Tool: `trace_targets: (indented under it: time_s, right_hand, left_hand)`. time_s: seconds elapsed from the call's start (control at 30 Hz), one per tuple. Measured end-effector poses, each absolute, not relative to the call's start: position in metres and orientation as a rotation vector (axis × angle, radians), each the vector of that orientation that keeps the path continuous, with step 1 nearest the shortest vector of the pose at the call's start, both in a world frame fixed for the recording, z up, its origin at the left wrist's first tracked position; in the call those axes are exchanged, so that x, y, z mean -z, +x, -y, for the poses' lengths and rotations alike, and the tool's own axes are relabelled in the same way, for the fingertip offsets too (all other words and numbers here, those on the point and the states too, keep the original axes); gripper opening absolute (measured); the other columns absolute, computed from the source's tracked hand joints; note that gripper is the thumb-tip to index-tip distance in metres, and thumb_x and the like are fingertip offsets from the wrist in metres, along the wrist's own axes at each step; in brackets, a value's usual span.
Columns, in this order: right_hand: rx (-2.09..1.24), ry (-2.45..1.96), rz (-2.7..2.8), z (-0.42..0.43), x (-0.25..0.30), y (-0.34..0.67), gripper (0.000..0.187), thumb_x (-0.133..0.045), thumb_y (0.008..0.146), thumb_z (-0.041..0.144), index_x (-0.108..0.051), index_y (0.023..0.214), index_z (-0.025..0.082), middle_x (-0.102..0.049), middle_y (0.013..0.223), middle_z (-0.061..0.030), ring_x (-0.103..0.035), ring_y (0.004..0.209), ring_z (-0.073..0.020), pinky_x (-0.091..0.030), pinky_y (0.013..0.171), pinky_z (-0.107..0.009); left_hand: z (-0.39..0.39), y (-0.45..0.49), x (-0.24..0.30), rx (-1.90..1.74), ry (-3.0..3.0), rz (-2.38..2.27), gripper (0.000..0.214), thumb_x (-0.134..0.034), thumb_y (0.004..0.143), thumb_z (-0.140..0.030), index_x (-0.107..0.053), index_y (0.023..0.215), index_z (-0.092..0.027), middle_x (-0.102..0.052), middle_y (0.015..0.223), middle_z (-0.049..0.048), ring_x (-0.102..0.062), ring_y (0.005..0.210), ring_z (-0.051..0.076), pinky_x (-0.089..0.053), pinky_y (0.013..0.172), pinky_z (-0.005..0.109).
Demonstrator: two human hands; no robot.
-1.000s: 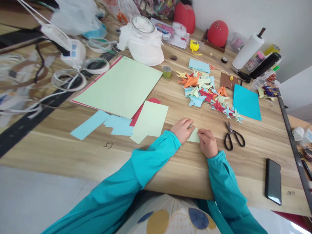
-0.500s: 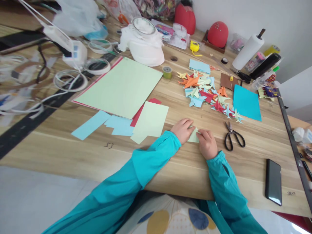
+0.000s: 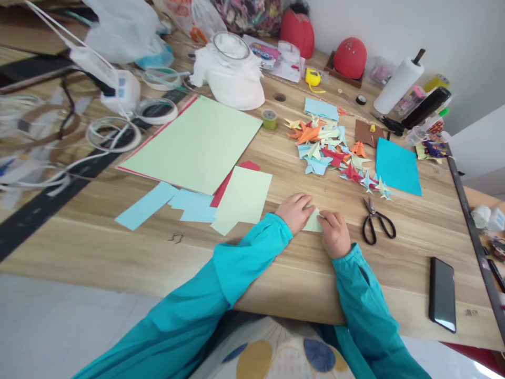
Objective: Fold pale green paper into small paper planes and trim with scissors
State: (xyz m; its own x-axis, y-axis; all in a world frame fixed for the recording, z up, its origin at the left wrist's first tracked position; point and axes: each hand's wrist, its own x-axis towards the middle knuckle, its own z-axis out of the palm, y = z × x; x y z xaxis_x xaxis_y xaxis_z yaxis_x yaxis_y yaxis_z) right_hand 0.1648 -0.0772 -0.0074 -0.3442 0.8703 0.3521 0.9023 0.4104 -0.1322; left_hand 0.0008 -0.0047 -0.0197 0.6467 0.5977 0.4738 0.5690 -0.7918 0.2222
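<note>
A small piece of pale green paper (image 3: 313, 223) lies on the wooden table between my hands, partly covered by my fingers. My left hand (image 3: 295, 211) is closed on its left edge, fingertips pressed down on the paper. From the other side my right hand (image 3: 334, 231) pinches the paper's upper right edge. To the right of my right hand rest black-handled scissors (image 3: 372, 220), blades slightly apart. Beyond my hands is a pile of folded paper shapes (image 3: 315, 150) in orange, red, blue and green. Cut pale green paper (image 3: 248, 195) lies left of my left hand.
Large pale green sheets (image 3: 197, 142) and light blue strips (image 3: 145, 205) are at the left. A phone (image 3: 442, 293) lies at the right near the front edge. Turquoise paper (image 3: 398, 167), a thread spool (image 3: 269, 119) and a yellow tape measure (image 3: 313, 77) sit farther back. Cables (image 3: 114, 131) clutter the far left.
The view has shifted very slightly. Both hands stay on the pale green paper with almost no visible movement.
</note>
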Motion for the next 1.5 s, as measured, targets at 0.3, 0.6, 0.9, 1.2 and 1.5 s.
trace_targets:
  time_s: [0.3, 0.6, 0.9, 1.2, 1.5]
  right_hand:
    - [0.140, -1.570, 2.345, 0.0775, 0.0050, 0.1643, 0.032, -0.040, 0.081, 0.004, -0.064, 0.099, 0.016, -0.060, 0.106, -0.0079, -0.046, 0.089, -0.0210, -0.041, 0.076, -0.033]
    - [0.172, -1.587, 2.362, 0.0779, 0.0023, 0.1625, 0.032, -0.039, 0.083, 0.006, -0.064, 0.100, 0.016, -0.060, 0.105, -0.0078, -0.045, 0.088, -0.0210, -0.040, 0.074, -0.034]
    - [0.223, -1.598, 2.379, 0.0776, 0.0026, 0.1626, 0.028, -0.041, 0.085, 0.009, -0.064, 0.098, 0.016, -0.061, 0.104, -0.0072, -0.045, 0.086, -0.0211, -0.038, 0.072, -0.033]
    - [0.241, -1.608, 2.382, 0.0773, 0.0017, 0.1617, 0.024, -0.043, 0.086, 0.012, -0.064, 0.098, 0.016, -0.062, 0.103, -0.0062, -0.045, 0.086, -0.0208, -0.037, 0.072, -0.032]
    - [0.235, -1.634, 2.393, 0.0771, 0.0010, 0.1613, 0.024, -0.044, 0.086, 0.014, -0.064, 0.098, 0.017, -0.061, 0.104, -0.0065, -0.045, 0.086, -0.0209, -0.036, 0.072, -0.033]
  left_hand:
    - [0.0042, 0.0008, 0.0193, -0.831, 2.831, -0.996, 0.030, -0.043, 0.081, -0.014, -0.061, 0.104, -0.009, -0.060, 0.105, 0.0136, -0.051, 0.102, 0.023, -0.045, 0.090, 0.041]
    - [0.0063, 0.0007, 0.0183, -0.743, 2.861, -1.019, 0.027, -0.043, 0.084, -0.020, -0.064, 0.100, -0.017, -0.057, 0.110, 0.0129, -0.048, 0.103, 0.024, -0.044, 0.087, 0.042]
    - [0.0063, 0.0026, 0.0182, -0.747, 2.823, -1.065, 0.031, -0.043, 0.080, -0.013, -0.059, 0.106, -0.009, -0.058, 0.109, 0.0144, -0.049, 0.104, 0.024, -0.043, 0.090, 0.040]
    - [0.0073, -0.0015, 0.0152, -0.877, 2.880, -0.886, 0.024, -0.045, 0.082, -0.017, -0.063, 0.097, -0.014, -0.061, 0.108, 0.0103, -0.051, 0.103, 0.023, -0.045, 0.085, 0.039]
    - [0.0039, -0.0008, 0.0185, -0.784, 2.930, -0.703, 0.024, -0.046, 0.081, -0.015, -0.064, 0.097, -0.013, -0.065, 0.106, 0.0069, -0.051, 0.101, 0.022, -0.041, 0.091, 0.040]
